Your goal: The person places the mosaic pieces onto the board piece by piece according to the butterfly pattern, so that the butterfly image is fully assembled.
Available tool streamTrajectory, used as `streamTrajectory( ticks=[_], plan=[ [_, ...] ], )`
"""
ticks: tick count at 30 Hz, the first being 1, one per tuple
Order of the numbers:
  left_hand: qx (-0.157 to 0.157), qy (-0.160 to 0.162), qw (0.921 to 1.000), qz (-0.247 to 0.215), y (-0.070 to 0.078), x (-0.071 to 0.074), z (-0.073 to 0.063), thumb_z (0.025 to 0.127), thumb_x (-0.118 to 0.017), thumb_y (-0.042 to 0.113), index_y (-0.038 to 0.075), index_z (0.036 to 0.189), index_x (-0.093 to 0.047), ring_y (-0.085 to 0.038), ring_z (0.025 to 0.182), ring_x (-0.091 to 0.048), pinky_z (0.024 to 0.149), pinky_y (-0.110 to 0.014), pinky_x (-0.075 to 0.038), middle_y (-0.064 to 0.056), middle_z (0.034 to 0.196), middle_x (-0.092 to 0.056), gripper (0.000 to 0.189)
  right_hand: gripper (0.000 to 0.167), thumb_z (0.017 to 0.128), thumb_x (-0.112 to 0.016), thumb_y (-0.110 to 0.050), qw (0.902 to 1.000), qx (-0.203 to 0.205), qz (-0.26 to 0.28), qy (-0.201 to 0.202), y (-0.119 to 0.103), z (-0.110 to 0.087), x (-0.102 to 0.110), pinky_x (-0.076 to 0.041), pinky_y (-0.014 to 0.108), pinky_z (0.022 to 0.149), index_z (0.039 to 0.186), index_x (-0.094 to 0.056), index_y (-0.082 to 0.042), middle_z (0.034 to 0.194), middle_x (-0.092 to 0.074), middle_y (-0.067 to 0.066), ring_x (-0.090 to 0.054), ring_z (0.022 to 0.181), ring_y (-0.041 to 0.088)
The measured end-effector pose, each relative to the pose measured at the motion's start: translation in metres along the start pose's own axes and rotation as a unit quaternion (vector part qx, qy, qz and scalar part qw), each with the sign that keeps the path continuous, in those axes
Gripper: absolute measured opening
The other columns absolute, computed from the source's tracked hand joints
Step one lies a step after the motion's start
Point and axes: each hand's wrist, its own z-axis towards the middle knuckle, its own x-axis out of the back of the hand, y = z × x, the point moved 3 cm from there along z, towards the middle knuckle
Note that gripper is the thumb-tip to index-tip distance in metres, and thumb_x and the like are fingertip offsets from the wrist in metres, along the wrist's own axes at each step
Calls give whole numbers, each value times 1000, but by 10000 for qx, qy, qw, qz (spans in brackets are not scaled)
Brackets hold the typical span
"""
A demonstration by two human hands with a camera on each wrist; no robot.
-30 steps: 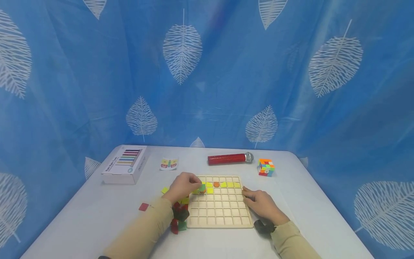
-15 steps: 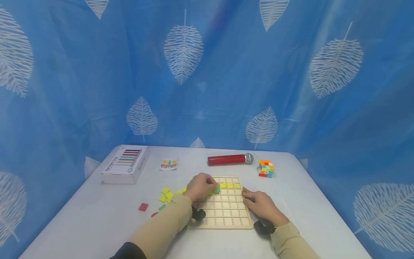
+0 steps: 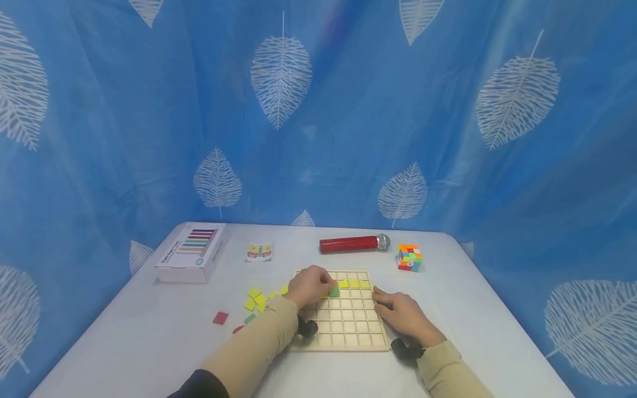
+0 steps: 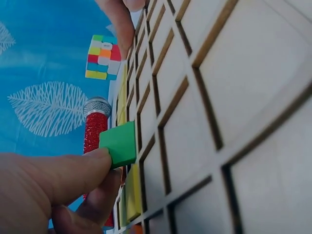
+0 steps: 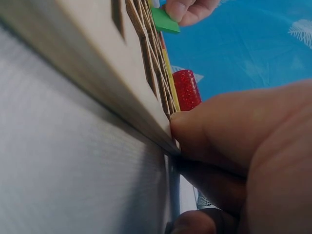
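Observation:
My left hand [image 3: 307, 286] pinches a green square tile [image 4: 122, 144] between thumb and fingers. The tile stands tilted at the second row of a wooden grid board [image 3: 343, 326], touching or just above it; which, I cannot tell. Yellow tiles [image 3: 354, 283] fill cells along the board's far row, and part of an orange piece shows beside the left fingertips. The left hand and sleeve hide the board's left side. At the board's right edge my right hand [image 3: 402, 315] grips the rim, thumb [image 5: 195, 126] on top in the right wrist view.
Loose yellow tiles [image 3: 256, 298], a red tile [image 3: 220, 318] and a green piece [image 3: 250, 318] lie left of the board. Behind are a white box [image 3: 191, 253], a picture card [image 3: 259, 252], a red microphone [image 3: 354, 244] and a puzzle cube [image 3: 409, 257].
My left hand has moved right across the board with the green tile, uncovering loose tiles at the left. In the last half second it barely moves. The right hand stays at the rim.

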Motion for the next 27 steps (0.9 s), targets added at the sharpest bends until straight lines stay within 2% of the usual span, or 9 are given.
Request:
streamTrajectory(
  ticks=[8,12,17,21,24,27],
  plan=[
    [17,11,9996,297,1,-3,3,90,-77,23,25,86,-80,-11,77,-60,69,-35,-49,10,93,-75,5,41,99,-67,-24,10000,37,58,-11,-1,0,1,-38,56,115,137,-66,-9,153,-54,1,-46,144,34],
    [-140,4,9987,486,2,-5,3,90,-79,24,26,88,-83,-10,79,-62,68,-35,-49,9,97,-77,5,41,99,-67,-24,10000,23,10,8,1,-1,2,-38,56,115,137,-66,-10,153,-54,1,-46,144,35],
    [-116,105,9992,380,-3,6,-5,92,-77,25,25,101,-82,-14,90,-67,73,-37,-52,7,104,-77,11,41,98,-67,-23,10000,11,31,32,0,0,1,-38,56,115,137,-66,-10,152,-54,1,-46,144,35],
    [327,309,9989,101,-24,34,-21,92,-77,27,23,107,-79,-18,98,-67,85,-43,-54,4,106,-75,16,41,99,-67,-24,9999,100,109,-15,-3,1,-1,-37,56,115,137,-65,-9,152,-54,2,-46,144,35],
    [856,562,9947,-82,-52,60,-38,92,-77,29,23,106,-78,-18,98,-65,91,-46,-53,4,106,-73,15,42,100,-65,-25,9999,137,53,-89,-3,2,-1,-37,57,115,138,-65,-9,153,-53,2,-45,145,36],
    [1259,825,9884,-217,-85,80,-53,93,-75,29,19,108,-75,-20,97,-64,91,-48,-53,1,106,-72,17,41,100,-65,-25,9999,77,-9,-76,-1,1,3,-36,58,115,138,-64,-9,153,-53,3,-44,145,37]
  ],
)
